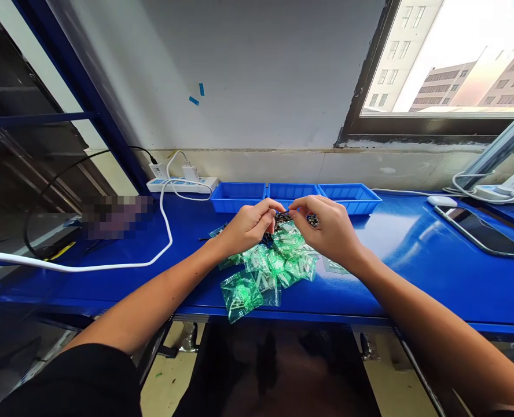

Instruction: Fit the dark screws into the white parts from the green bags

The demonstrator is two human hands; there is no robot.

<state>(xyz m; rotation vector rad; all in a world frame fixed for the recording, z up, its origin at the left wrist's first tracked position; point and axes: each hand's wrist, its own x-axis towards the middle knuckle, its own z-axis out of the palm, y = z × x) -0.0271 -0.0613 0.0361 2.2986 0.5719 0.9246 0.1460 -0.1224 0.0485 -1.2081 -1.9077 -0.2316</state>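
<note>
My left hand [252, 226] and my right hand [324, 223] meet almost fingertip to fingertip above the pile. Thumb and fingers of each are pinched together. Whatever lies between the fingertips is too small to make out. Under and in front of the hands is a heap of green-tinted clear plastic packets [283, 258] with small white pieces inside. One packet [241, 294] lies at the near edge of the heap. Behind the packets, partly covered by my hands, sits a mound of small dark and brassy parts [282, 220].
Three blue plastic bins [238, 198] stand in a row behind the hands. A power strip [181, 184] with a white cable [166, 231] is at the left, and a phone [485, 230] rests at the right. The blue table [396, 284] ends just before my body.
</note>
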